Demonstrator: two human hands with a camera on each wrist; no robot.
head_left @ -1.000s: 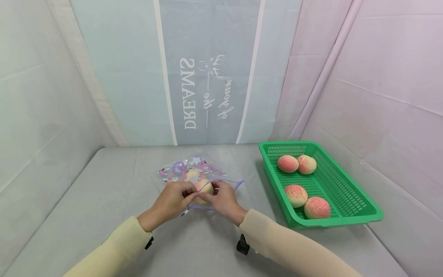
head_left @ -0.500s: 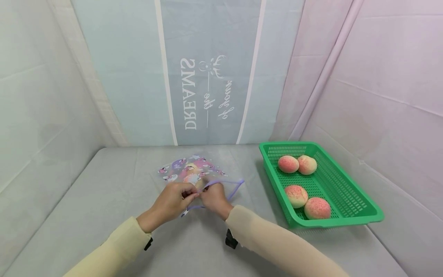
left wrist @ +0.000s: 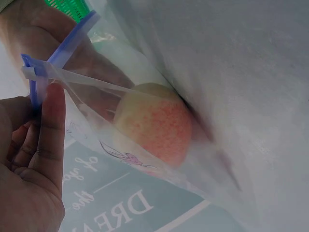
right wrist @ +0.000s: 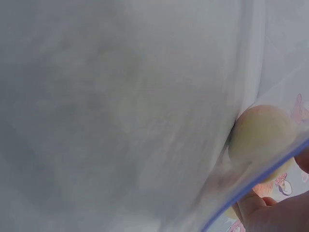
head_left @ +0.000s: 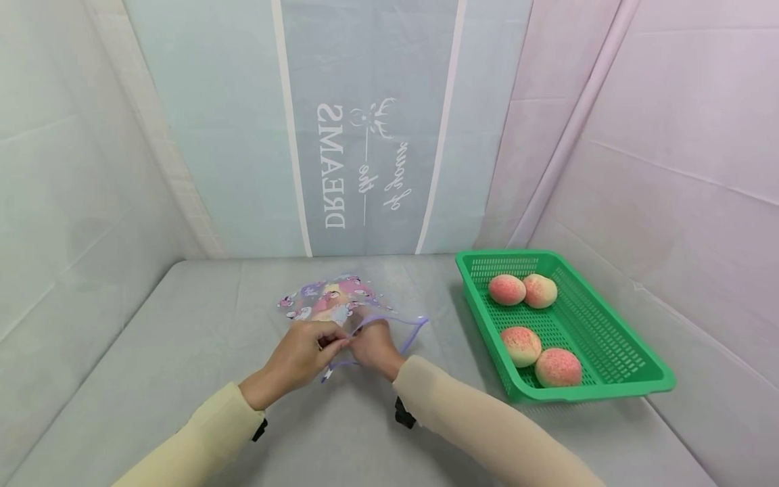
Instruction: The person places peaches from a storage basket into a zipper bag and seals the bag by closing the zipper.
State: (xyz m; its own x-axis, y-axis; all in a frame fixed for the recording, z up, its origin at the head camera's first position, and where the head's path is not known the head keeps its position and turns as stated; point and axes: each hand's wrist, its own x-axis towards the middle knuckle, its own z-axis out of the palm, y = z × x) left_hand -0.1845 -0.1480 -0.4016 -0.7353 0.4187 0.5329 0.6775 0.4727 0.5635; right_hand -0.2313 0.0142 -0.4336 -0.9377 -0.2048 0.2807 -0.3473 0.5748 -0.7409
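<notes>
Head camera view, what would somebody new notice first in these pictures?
Probably the bright green basket on the right of the grey table, with four pink peaches in it. Next, the two hands at the middle: the left hand pinches the purple-edged mouth of a clear printed bag, and the right hand is at that opening. The left wrist view shows one peach in the bag.

Head view from above, facing forward and down over tabletop [head_left: 182, 325]; both wrist views close, sharing the bagged peach [left wrist: 154, 128].
</notes>
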